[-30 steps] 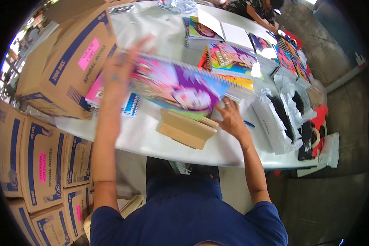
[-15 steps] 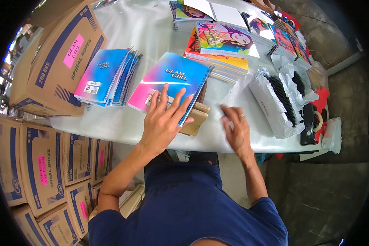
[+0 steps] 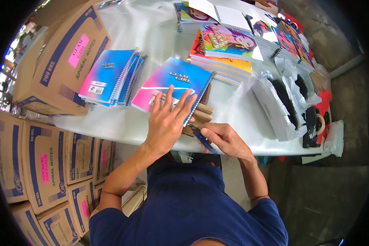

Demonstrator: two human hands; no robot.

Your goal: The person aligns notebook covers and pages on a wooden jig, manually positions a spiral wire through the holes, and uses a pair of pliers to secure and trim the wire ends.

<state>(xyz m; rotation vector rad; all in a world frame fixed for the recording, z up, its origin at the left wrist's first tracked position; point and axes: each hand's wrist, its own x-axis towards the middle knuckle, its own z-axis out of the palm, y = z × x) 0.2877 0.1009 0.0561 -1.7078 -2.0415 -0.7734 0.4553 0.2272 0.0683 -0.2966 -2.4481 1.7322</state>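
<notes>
Right hand [image 3: 225, 139]: grip pinched around a blue pen [image 3: 201, 139] at the near edge of the table [image 3: 123, 129], fingers curled about the barrel, tip pointing left. Left hand [image 3: 167, 121]: grip spread flat, palm down, fingers fanned over the near corner of a spiral notebook [image 3: 172, 84] with a blue-and-pink cover. No grasp here; the hand presses the notebook down.

The notebook lies on a brown cardboard piece [image 3: 199, 117], which shows beyond its near right edge, near the middle of the table. Judgement: it is light, with a thin, fairly stiff yet bendable cover; the glossy face may slide under a flat palm. The wire coil along its right edge is the firm line to hold; the open left edge suits a thumb-and-finger pinch. The pen is light, rigid and smooth.

Left of it, a stack of like notebooks [image 3: 110, 78], fanned, just beside a large cardboard box [image 3: 57, 61]. Further right, a taller pile of colourful notebooks [image 3: 225, 51]. Far right, white wrapped bundles [image 3: 276, 102]. Below the table at left, stacked cartons [image 3: 41, 164].
</notes>
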